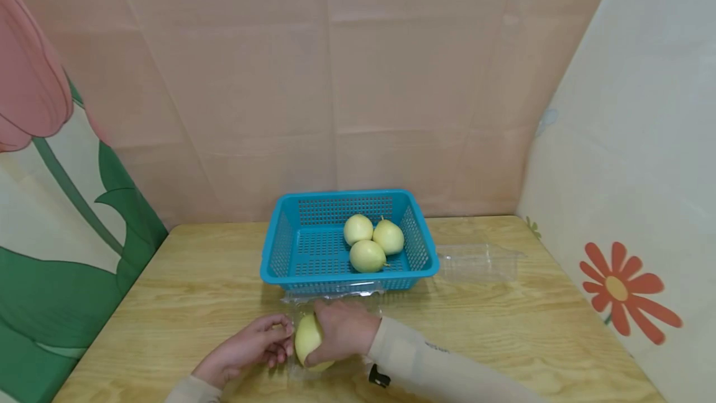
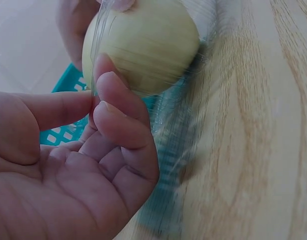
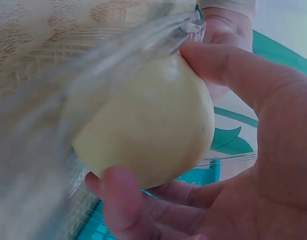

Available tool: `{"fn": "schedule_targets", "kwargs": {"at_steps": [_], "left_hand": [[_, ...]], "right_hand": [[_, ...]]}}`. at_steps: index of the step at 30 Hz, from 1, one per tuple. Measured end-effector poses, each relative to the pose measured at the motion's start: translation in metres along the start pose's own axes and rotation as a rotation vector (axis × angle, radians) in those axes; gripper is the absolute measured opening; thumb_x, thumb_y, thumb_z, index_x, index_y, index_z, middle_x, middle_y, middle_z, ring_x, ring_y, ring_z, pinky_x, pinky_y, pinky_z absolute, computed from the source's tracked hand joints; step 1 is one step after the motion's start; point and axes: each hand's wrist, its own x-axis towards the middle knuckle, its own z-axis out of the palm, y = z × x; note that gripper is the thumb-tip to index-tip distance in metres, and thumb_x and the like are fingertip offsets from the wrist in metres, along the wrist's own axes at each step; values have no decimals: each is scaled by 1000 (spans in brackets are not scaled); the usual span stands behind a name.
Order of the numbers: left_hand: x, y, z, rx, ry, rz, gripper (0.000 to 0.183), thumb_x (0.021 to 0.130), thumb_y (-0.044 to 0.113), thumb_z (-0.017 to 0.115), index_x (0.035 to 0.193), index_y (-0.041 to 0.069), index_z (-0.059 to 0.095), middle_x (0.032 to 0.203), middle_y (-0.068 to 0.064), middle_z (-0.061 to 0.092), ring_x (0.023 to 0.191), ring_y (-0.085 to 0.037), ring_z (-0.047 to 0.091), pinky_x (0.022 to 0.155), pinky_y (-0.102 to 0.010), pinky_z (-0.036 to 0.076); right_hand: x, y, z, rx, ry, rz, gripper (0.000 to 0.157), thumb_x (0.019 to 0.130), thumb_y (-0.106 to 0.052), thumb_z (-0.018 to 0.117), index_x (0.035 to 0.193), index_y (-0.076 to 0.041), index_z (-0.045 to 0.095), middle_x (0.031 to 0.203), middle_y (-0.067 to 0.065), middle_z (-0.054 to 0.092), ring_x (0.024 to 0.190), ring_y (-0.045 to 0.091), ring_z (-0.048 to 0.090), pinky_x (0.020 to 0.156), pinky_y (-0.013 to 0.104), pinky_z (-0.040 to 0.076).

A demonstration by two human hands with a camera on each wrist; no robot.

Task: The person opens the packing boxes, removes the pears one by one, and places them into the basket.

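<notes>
In the head view a clear plastic box (image 1: 294,369) sits on the near part of the table, close to me. My right hand (image 1: 348,328) grips a pale yellow-green pear (image 1: 306,338) at the box's left side; its thumb and fingers curve round the fruit in the right wrist view. At the box's left edge is my left hand (image 1: 252,347). From the left wrist, its thumb and fingertips pinch the thin plastic rim (image 2: 96,55) beside the pear. Whether the pear touches the box's bottom is hidden.
Just beyond the box stands a blue perforated basket (image 1: 349,280) with three pears (image 1: 367,256) in its right half. Another clear plastic container (image 1: 478,263) lies to the basket's right. Printed cloth hangs behind and on both sides of the wooden table (image 1: 184,285).
</notes>
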Motion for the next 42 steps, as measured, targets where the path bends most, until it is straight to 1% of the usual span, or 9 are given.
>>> {"fn": "schedule_targets", "kwargs": {"at_steps": [6,12,17,22,28,33,35,40,42], "left_hand": [[0,-2,-1,7,-2,17,16,106,19,46,102,4,53,84,-2,64,69,-10,56,57,-21,46],[1,-3,1,18,29,24,16,105,17,47,101,3,54,82,-2,64,68,-10,55,56,-21,45],[2,-3,1,21,56,25,13,103,13,47,101,2,54,81,-2,63,66,-11,55,56,-21,45],[2,-3,1,27,83,8,12,101,12,48,101,1,54,80,-2,63,66,-11,54,57,-22,46],[3,-3,1,33,89,16,14,100,12,48,101,-1,53,79,-2,63,65,-10,54,56,-21,45],[3,-3,2,35,90,17,14,101,12,48,101,-1,53,79,-2,63,65,-10,54,56,-21,45],[3,-3,2,36,91,18,14,101,12,48,102,-1,53,79,-2,63,65,-10,54,56,-21,46],[2,-2,3,43,97,13,14,101,12,48,102,-2,53,79,-3,63,66,-11,54,56,-22,46],[1,-2,3,45,103,8,15,101,12,48,102,-2,53,80,-3,63,66,-12,54,57,-22,46]], "right_hand": [[0,1,1,8,8,-11,65,63,-57,84,107,-18,59,79,-9,56,68,8,51,58,27,42],[-1,5,1,21,10,-10,66,62,-59,84,109,-18,60,80,-10,56,69,7,52,59,26,43],[-1,9,0,27,28,-12,70,61,-60,83,113,-17,62,82,-9,59,71,8,53,59,26,44],[-5,13,-5,43,41,-12,67,61,-60,82,110,-17,64,81,-10,59,72,7,53,59,27,43],[-10,20,-12,88,46,-31,71,63,-57,82,116,-14,64,85,-10,61,74,8,54,61,26,44],[-18,26,-17,130,71,-44,65,62,-55,83,111,-16,65,84,-13,59,73,6,54,61,26,43],[-21,29,-19,148,75,-42,67,62,-55,83,114,-16,66,85,-14,60,74,5,55,61,26,44],[-29,37,-22,161,75,-38,78,64,-56,82,126,-11,62,91,-10,65,78,7,58,65,26,46],[-33,41,-25,167,78,-44,79,65,-56,81,127,-11,61,93,-9,65,79,8,57,65,26,46]]}}
